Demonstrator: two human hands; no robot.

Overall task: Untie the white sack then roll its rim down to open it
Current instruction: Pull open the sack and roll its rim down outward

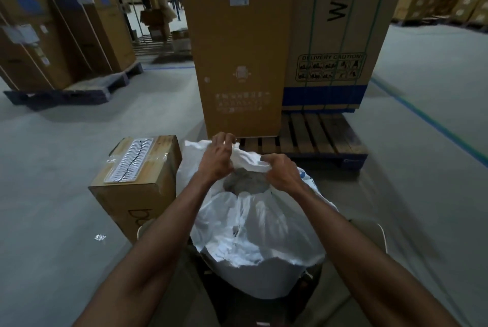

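With its mouth already parted at centre frame, the white sack [260,223] stands on the floor just right of a small cardboard box [137,181] and in front of a wooden pallet [311,134] bearing tall cartons [237,49]. Grey contents [245,182] show through the opening, so the tie looks undone and the rim-rolling step seems to be in hand. The left hand [219,157] pinches the far rim at its upper left; the right hand [281,172] grips the rim on the right, fingers curled round the fabric. Next, I judge, both hands must fold that edge outward and downward, then work round the mouth evenly.
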